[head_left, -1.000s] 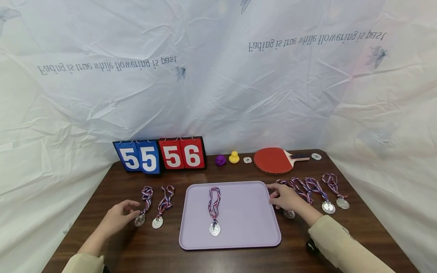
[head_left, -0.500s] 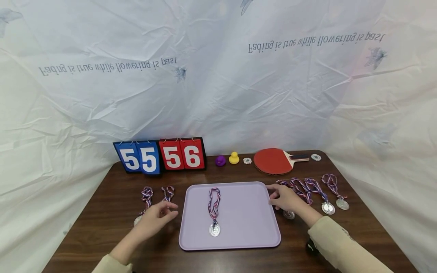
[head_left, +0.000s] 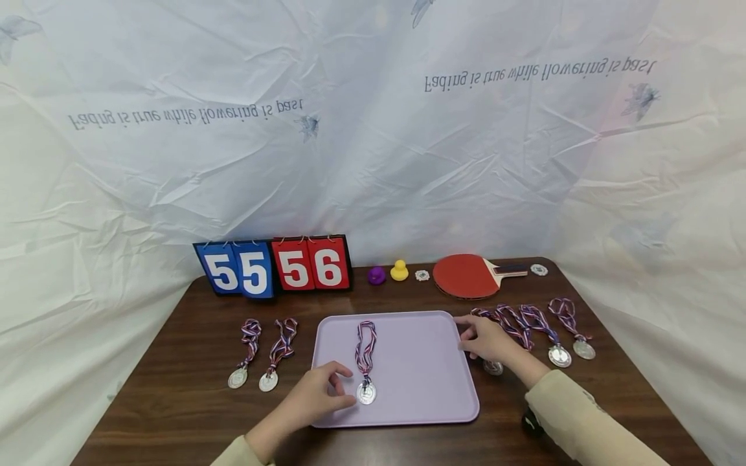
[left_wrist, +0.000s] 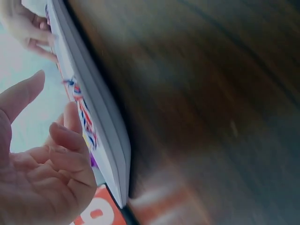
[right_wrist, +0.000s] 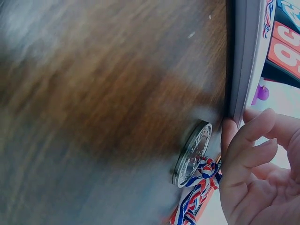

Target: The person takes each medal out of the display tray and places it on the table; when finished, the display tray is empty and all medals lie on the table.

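Note:
A lilac tray [head_left: 422, 382] lies on the dark wooden table, with one silver medal [head_left: 366, 393] on a red, white and blue ribbon on it. My left hand [head_left: 315, 393] hovers over the tray's left front part, thumb and fingers spread and holding nothing, fingertips close to the medal. At the tray's right edge, my right hand [head_left: 491, 340] rests with relaxed fingertips against the rim. In the right wrist view, the fingers [right_wrist: 229, 136] touch the tray's side, and a silver medal [right_wrist: 193, 152] lies just beside them. The right hand partly covers that medal's ribbon in the head view.
Two medals [head_left: 269, 380] lie left of the tray; several more medals [head_left: 559, 355] lie to its right. Along the back stand a scoreboard [head_left: 274, 266], a purple duck [head_left: 376, 276] and a yellow duck [head_left: 399, 270], beside a red table tennis paddle [head_left: 466, 276] and two white chips [head_left: 539, 269].
My left hand has moved right, from beside the left medals to over the tray, uncovering both of them. The right hand has stayed at the tray's right edge.

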A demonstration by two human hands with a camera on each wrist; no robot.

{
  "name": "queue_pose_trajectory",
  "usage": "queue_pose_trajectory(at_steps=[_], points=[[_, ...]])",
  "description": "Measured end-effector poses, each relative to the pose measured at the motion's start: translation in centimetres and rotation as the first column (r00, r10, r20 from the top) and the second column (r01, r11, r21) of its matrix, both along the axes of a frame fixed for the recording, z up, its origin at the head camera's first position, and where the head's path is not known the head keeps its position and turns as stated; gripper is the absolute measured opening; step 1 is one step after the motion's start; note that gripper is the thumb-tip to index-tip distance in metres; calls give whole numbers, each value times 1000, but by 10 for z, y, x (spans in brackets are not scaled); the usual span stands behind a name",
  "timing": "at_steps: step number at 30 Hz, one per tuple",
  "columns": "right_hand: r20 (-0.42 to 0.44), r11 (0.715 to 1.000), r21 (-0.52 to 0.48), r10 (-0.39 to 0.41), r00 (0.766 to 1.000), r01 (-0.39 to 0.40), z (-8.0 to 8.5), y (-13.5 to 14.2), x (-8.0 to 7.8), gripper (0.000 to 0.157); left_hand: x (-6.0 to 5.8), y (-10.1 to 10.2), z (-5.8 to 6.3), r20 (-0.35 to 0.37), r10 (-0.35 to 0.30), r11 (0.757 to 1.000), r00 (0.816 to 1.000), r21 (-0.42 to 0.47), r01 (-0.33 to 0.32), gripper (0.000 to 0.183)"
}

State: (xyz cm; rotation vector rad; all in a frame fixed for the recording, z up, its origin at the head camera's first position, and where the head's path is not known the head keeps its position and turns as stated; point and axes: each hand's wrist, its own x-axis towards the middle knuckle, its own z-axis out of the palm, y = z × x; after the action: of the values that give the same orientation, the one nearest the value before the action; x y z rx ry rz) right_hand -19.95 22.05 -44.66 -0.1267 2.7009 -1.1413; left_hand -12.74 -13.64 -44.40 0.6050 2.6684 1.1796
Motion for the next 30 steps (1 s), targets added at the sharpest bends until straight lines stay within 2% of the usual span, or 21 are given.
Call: queue_pose_trajectory(at_steps=[5,14,19,24,30], points=[[-2,1000,-2,5,1000,-5,1,0,0,53,-1,10,-6,-10,4,1000,1000,-14,-4,41],[-9,1000,7,12,1000,-12,1,-1,0,53,-5,21,-11,-17,48,997,999,-62,-49,38],[-6,1000,12,4,1000,-4,0,-1,0,53,-7,24,-13,-42,48,992,998,-118,-53,37],[1,1000,10,3,1000,-3,1,-1,-1,53,-8,26,-12,-63,55,986,997,-156,-64,37],[2,1000,13,7,1000,-7,1,-1,-1,53,-7,27,-11,-59,53,986,997,-158,-62,32]])
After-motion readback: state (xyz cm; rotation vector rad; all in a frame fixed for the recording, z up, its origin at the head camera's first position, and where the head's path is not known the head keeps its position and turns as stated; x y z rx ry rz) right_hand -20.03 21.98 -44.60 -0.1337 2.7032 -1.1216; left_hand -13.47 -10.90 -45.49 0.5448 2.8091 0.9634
